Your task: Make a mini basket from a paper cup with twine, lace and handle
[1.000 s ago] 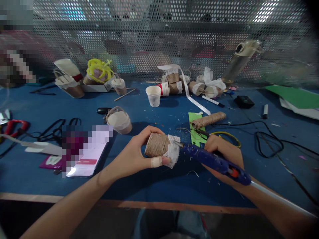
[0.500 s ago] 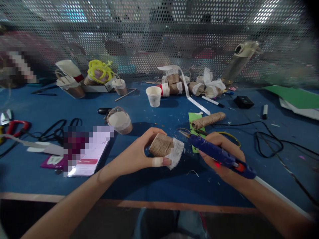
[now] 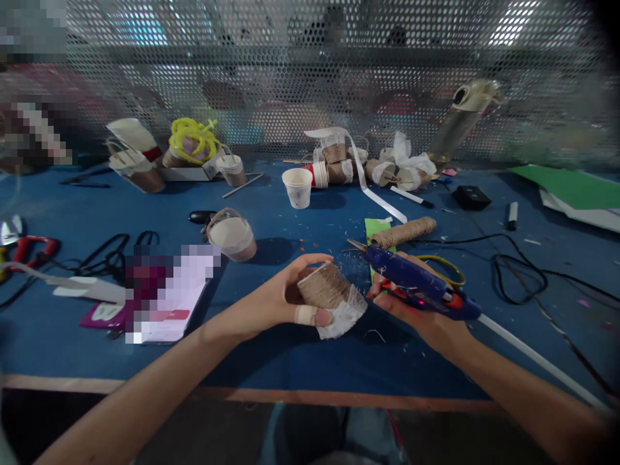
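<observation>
My left hand (image 3: pixel 285 300) grips a small cup wrapped in brown twine (image 3: pixel 327 287), tilted, with a white lace trim (image 3: pixel 343 316) at its lower right end. A pale bandage is on the thumb. My right hand (image 3: pixel 416 310) holds a blue glue gun (image 3: pixel 411 281) just right of the cup. Its metal tip points up and left, away from the cup. The gun's white cord (image 3: pixel 537 361) runs off to the lower right.
A spool of twine (image 3: pixel 404 232) lies on a green paper strip (image 3: pixel 376 229) beyond the gun. A handled cup (image 3: pixel 232 236), a white paper cup (image 3: pixel 298 187), more wrapped cups (image 3: pixel 339 165), black cables (image 3: pixel 523 271), red pliers (image 3: pixel 29 247) and a perforated metal screen (image 3: pixel 310 77) surround the blue table (image 3: pixel 290 349).
The glue gun's tip has left the lace trim and moved up and right. My left hand has turned the cup so its lace end points down and right.
</observation>
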Available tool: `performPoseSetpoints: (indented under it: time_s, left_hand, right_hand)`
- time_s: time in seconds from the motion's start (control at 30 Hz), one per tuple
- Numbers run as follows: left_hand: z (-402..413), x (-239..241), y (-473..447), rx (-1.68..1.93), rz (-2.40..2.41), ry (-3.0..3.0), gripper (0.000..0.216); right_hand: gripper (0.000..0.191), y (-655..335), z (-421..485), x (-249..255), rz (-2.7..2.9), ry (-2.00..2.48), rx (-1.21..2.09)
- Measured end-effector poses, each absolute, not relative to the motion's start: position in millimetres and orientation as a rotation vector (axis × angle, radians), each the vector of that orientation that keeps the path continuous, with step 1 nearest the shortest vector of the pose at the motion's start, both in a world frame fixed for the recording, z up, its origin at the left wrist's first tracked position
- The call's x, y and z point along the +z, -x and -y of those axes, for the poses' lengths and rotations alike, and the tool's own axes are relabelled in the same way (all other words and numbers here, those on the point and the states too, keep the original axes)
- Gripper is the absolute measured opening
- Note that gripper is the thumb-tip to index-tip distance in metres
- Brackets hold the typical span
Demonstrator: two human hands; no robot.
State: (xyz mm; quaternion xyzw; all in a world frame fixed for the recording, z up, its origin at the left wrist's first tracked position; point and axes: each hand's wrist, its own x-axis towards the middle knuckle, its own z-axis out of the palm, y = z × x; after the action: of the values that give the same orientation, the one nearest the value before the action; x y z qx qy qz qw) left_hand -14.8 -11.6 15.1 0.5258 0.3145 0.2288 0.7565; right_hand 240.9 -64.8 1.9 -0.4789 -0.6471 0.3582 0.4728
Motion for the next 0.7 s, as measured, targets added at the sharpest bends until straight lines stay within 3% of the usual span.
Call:
performPoseSetpoints:
  time_s: [0.13,0.3,0.57,0.7]
  left_hand:
    - [10.9,15.3,13.4,0.474,-0.677,-1.149,0.061]
    - [13.9,17.5,9.6,0.371,-0.622,-1.169,0.06]
    - [14.7,12.6,8.3,0.399,-0.65,-1.192,0.067]
    - [14.6,9.0,10.8,0.481,-0.676,-1.201,0.064]
  right_hand:
    - [0.028,-239.4,64.7,-1.5,1.499,1.173,0.928]
    - [0.038,-239.3,63.9,-2.5,1.479,1.164,0.997]
    - [0.021,-236.8,63.0,2.3,1.523,1.113,1.112]
    - [0.028,-238.0,62.7,-2.2,1.45,1.239,0.977]
